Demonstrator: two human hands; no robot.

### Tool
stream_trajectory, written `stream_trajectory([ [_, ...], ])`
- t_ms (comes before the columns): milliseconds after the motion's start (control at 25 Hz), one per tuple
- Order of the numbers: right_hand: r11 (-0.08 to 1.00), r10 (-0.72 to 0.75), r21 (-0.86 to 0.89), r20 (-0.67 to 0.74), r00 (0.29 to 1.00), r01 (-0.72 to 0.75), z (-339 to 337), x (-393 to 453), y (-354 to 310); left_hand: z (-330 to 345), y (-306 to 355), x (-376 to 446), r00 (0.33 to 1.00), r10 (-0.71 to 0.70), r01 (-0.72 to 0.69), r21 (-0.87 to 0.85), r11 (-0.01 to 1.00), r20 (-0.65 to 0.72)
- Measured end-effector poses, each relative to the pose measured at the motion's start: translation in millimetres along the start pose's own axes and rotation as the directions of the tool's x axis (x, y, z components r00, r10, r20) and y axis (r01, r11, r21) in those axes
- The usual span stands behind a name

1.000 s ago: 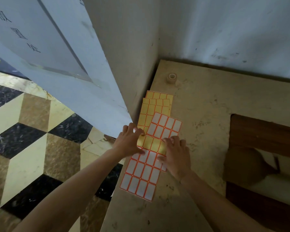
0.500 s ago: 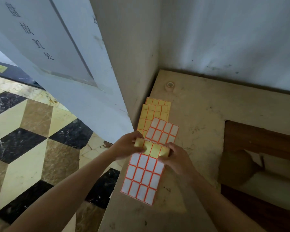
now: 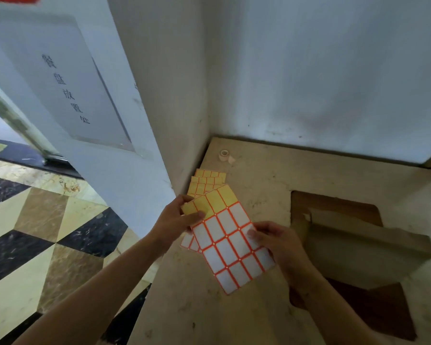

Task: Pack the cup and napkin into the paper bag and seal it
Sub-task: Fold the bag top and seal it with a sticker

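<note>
The sticker sheet (image 3: 230,241) was flat on the desk (image 3: 259,185) a sec ago & is now lifted up, tilted, w/ both hands on it. Going L to R: the left hand (image 3: 176,221) has its grip closed on the sheet's yellow top corner, the right hand (image 3: 275,241) has its grip closed on the sheet's right edge, & the brown paper bag (image 3: 373,242) lies down in the desk's cut-out hole. More yellow sheets (image 3: 207,181) & a tape roll (image 3: 224,154) sit near the back corner; can't see the cup or napkin.
</note>
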State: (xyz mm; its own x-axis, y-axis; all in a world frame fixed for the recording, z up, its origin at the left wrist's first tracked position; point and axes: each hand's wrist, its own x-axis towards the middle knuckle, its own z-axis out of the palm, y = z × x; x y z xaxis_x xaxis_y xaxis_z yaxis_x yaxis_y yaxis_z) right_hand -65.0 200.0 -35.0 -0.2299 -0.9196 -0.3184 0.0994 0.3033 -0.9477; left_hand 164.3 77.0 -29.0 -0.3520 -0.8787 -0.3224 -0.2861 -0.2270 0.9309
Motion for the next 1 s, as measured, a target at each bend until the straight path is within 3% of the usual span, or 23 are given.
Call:
stream_trajectory([
  [240, 0.991, -0.093, -0.104, -0.065, 0.994, 0.085, -21, -50, -21, 37, 15, -44, 0.985, 0.17, -0.153, 0.298, 0.942, -0.035],
  [360, 0.985, -0.137, -0.108, -0.047, 0.989, 0.132, -31, -70, -26, 61, 25, -64, 0.859, 0.51, -0.374, 0.621, 0.689, -0.049],
  [440, 0.971, -0.176, -0.168, -0.018, 0.984, 0.171, -35, -82, -31, 79, 37, -76, 0.755, 0.649, -0.537, 0.655, 0.531, 0.094],
  [520, 0.954, -0.216, -0.213, -0.004, 0.976, 0.21, -38, -91, -35, 97, 43, -86, 0.707, 0.68, -0.617, 0.641, 0.456, 0.197],
  [1000, 0.916, -0.315, -0.246, 0.052, 0.948, 0.318, -64, -107, -47, 133, 58, -104, 0.754, 0.631, -0.632, 0.461, 0.623, 0.181],
])
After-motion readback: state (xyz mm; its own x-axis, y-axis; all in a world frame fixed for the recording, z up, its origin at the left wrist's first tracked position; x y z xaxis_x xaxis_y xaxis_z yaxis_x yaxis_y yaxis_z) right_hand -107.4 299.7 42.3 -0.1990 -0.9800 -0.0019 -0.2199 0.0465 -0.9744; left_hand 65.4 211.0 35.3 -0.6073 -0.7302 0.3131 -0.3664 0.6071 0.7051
